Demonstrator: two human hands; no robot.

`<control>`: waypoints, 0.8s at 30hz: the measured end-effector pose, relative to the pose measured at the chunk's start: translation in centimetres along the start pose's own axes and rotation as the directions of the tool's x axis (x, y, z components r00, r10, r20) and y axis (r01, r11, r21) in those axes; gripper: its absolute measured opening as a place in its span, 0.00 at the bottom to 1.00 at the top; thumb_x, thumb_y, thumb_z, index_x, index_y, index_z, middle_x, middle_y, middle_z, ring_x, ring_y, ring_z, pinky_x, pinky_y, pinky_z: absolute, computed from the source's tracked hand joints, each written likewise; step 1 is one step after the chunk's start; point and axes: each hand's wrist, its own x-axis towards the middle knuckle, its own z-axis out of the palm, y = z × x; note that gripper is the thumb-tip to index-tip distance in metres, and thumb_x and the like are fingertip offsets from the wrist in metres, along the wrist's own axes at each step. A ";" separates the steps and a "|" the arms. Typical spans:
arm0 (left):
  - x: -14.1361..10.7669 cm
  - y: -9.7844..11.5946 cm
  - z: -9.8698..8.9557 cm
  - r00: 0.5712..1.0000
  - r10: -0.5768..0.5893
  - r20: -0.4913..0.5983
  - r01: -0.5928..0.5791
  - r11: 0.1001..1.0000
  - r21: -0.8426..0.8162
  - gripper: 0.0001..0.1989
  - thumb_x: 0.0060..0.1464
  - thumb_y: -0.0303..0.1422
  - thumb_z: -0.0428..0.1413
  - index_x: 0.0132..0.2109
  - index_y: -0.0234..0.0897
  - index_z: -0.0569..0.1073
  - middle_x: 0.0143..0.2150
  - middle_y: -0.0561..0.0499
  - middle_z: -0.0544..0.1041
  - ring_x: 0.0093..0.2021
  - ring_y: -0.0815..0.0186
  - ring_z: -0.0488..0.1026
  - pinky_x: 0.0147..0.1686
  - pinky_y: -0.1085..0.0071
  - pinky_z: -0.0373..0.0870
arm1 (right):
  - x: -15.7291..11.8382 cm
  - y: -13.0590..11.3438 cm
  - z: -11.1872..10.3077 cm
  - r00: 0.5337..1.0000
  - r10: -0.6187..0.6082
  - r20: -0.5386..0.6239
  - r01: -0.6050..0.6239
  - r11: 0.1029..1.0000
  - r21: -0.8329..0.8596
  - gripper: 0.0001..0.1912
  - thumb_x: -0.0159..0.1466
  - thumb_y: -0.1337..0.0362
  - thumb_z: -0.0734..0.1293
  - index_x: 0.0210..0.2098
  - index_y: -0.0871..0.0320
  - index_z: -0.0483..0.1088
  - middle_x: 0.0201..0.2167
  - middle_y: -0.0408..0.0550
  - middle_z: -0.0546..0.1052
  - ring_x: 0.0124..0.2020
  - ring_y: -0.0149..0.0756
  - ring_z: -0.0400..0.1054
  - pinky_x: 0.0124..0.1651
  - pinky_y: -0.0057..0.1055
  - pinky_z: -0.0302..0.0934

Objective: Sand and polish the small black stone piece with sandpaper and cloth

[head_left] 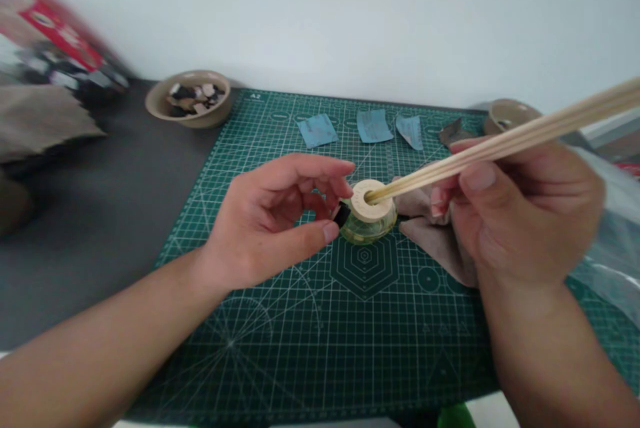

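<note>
A small glass bottle (369, 225) of pale yellow-green liquid, a reed diffuser with a round pale wooden cap (373, 200), stands on the green cutting mat (280, 348). Thin pale reed sticks (500, 148) rise slanting from the cap's hole toward the upper right. My right hand (530, 208) is closed on the reed sticks between thumb and fingers. At the bottle's left, my left hand (280, 218) curls with a small black piece (342, 214) at its thumb tip and fingers. What that piece is cannot be made out. A grey-beige cloth (443, 251) lies partly behind my right hand.
At the back left sits a beige bowl (187, 115) of black and cream chips. Blue paper pieces (319, 131) lie along the mat's back. A second bowl (510, 115) is at the back right, near clear plastic (613, 281). Bags and a red packet (60, 31) stand far left.
</note>
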 end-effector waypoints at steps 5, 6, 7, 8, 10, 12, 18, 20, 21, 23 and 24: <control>-0.1 -0.1 -0.1 1.000 -0.010 -0.003 0.010 1.000 -0.021 0.27 0.48 0.22 0.67 0.56 0.41 0.79 0.44 0.47 0.80 0.44 0.61 0.77 0.38 0.69 0.78 | -0.5 -0.4 0.1 0.989 0.132 0.070 -0.134 0.991 0.025 0.10 0.61 0.66 0.75 0.41 0.49 0.82 0.29 0.42 0.82 0.23 0.32 0.72 0.22 0.31 0.68; -0.1 -0.1 -0.1 1.000 -0.002 -0.002 0.002 1.000 -0.025 0.27 0.48 0.22 0.67 0.57 0.41 0.79 0.44 0.46 0.80 0.44 0.61 0.77 0.38 0.69 0.78 | -0.6 -0.5 0.0 0.985 0.152 0.079 -0.154 0.988 0.010 0.10 0.61 0.66 0.75 0.42 0.48 0.82 0.29 0.42 0.82 0.23 0.33 0.72 0.22 0.32 0.68; -0.1 -0.1 -0.1 1.000 0.005 0.000 -0.005 1.000 -0.030 0.27 0.48 0.22 0.67 0.57 0.40 0.79 0.44 0.46 0.80 0.44 0.61 0.77 0.38 0.69 0.78 | -0.6 -0.6 0.0 0.982 0.168 0.084 -0.168 0.986 -0.007 0.10 0.61 0.64 0.75 0.42 0.47 0.82 0.28 0.42 0.81 0.22 0.34 0.71 0.22 0.33 0.68; -0.1 -0.2 -0.1 1.000 0.008 0.002 -0.008 0.999 -0.032 0.27 0.49 0.23 0.67 0.57 0.40 0.79 0.44 0.46 0.80 0.44 0.62 0.77 0.39 0.70 0.78 | -0.7 -0.6 0.0 0.980 0.180 0.085 -0.178 0.984 -0.026 0.09 0.61 0.63 0.76 0.42 0.46 0.82 0.27 0.42 0.81 0.22 0.34 0.71 0.22 0.33 0.67; 0.0 -0.2 0.0 1.000 0.004 0.002 -0.004 1.000 -0.031 0.27 0.49 0.22 0.67 0.57 0.40 0.79 0.44 0.46 0.80 0.44 0.62 0.77 0.39 0.70 0.78 | -0.7 -0.6 -0.1 0.980 0.189 0.064 -0.185 0.980 -0.068 0.06 0.61 0.61 0.76 0.39 0.46 0.82 0.25 0.41 0.79 0.20 0.34 0.69 0.20 0.32 0.63; 0.0 -0.2 0.0 1.000 -0.002 0.000 0.002 1.000 -0.030 0.27 0.49 0.22 0.67 0.57 0.40 0.79 0.44 0.47 0.80 0.44 0.63 0.77 0.39 0.71 0.78 | -0.5 -0.5 -0.3 0.981 0.186 0.046 -0.179 0.975 -0.131 0.02 0.61 0.61 0.76 0.35 0.49 0.81 0.23 0.41 0.78 0.19 0.31 0.67 0.19 0.30 0.60; 0.0 0.0 0.0 1.000 0.002 -0.017 -0.002 1.000 0.006 0.27 0.48 0.24 0.68 0.56 0.44 0.80 0.43 0.47 0.80 0.42 0.60 0.77 0.37 0.68 0.78 | 0.4 0.0 -1.3 0.874 0.368 0.318 -0.159 0.834 -0.529 0.18 0.55 0.51 0.79 0.40 0.53 0.79 0.23 0.40 0.76 0.20 0.31 0.67 0.21 0.28 0.56; 0.0 0.0 0.0 0.999 0.004 -0.033 -0.003 1.000 0.025 0.26 0.48 0.25 0.68 0.55 0.45 0.80 0.43 0.48 0.81 0.42 0.61 0.77 0.36 0.68 0.78 | 0.7 0.2 -1.4 0.802 0.409 0.436 -0.017 0.744 -0.668 0.25 0.51 0.46 0.79 0.44 0.52 0.79 0.21 0.38 0.74 0.20 0.32 0.65 0.23 0.29 0.54; 0.0 0.1 0.0 0.999 0.011 -0.038 -0.010 1.000 0.027 0.26 0.48 0.25 0.68 0.55 0.45 0.80 0.43 0.48 0.81 0.42 0.61 0.77 0.37 0.68 0.78 | 0.8 0.2 -1.3 0.764 0.420 0.490 0.068 0.703 -0.708 0.28 0.50 0.45 0.80 0.46 0.51 0.78 0.22 0.39 0.74 0.22 0.34 0.67 0.25 0.30 0.55; 0.0 0.1 -0.1 0.999 0.013 -0.047 -0.012 1.000 0.027 0.26 0.48 0.25 0.68 0.55 0.44 0.80 0.43 0.48 0.80 0.43 0.62 0.77 0.37 0.69 0.78 | 0.9 0.3 -1.0 0.695 0.438 0.570 0.211 0.634 -0.744 0.34 0.49 0.45 0.80 0.52 0.50 0.77 0.28 0.43 0.78 0.29 0.41 0.71 0.31 0.33 0.58; 0.0 0.1 -0.1 0.999 0.013 -0.051 -0.012 1.000 0.028 0.25 0.48 0.25 0.68 0.55 0.44 0.80 0.43 0.48 0.80 0.43 0.62 0.77 0.37 0.69 0.78 | 0.9 0.4 -0.9 0.675 0.449 0.586 0.253 0.604 -0.755 0.37 0.48 0.45 0.80 0.54 0.50 0.75 0.32 0.45 0.80 0.33 0.44 0.73 0.33 0.35 0.59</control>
